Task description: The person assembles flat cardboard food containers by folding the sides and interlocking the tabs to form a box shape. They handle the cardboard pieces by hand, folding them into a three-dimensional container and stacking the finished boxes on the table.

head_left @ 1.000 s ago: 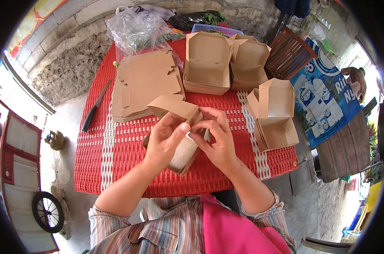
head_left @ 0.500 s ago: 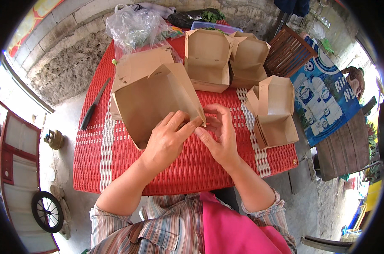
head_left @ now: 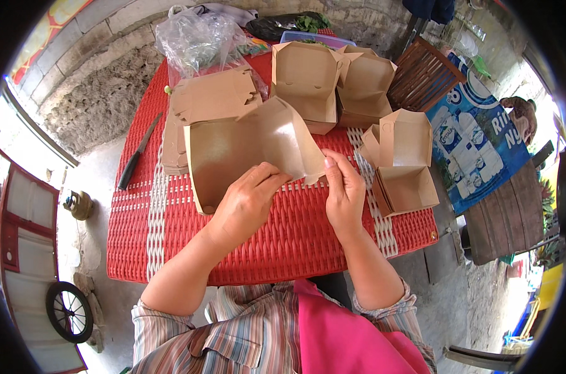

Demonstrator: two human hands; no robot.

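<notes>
A partly folded brown cardboard box (head_left: 233, 149) is held up over the front of the red woven table (head_left: 283, 249), its inner side facing me. My left hand (head_left: 248, 193) pinches its near edge, fingertips partly inside. Its right panel is gripped by my right hand (head_left: 344, 187), thumb on the near face and fingers behind. A small tabbed flap shows between the two hands. Just behind lies a stack of flat box blanks (head_left: 208, 93), partly covered by the box I hold.
Open folded boxes stand at the back (head_left: 304, 81), beside it (head_left: 367, 81) and at the right (head_left: 404, 162). A black-handled knife (head_left: 133, 159) lies on the left. Farther back are a clear plastic bag (head_left: 202, 43) and a blue tray (head_left: 317, 38). A slatted wooden chair (head_left: 426, 75) adjoins the table.
My right hand has moved right and taken hold of the box's right panel, which now swings outward. The box has tilted and shifted slightly right; my left hand stays at its near edge.
</notes>
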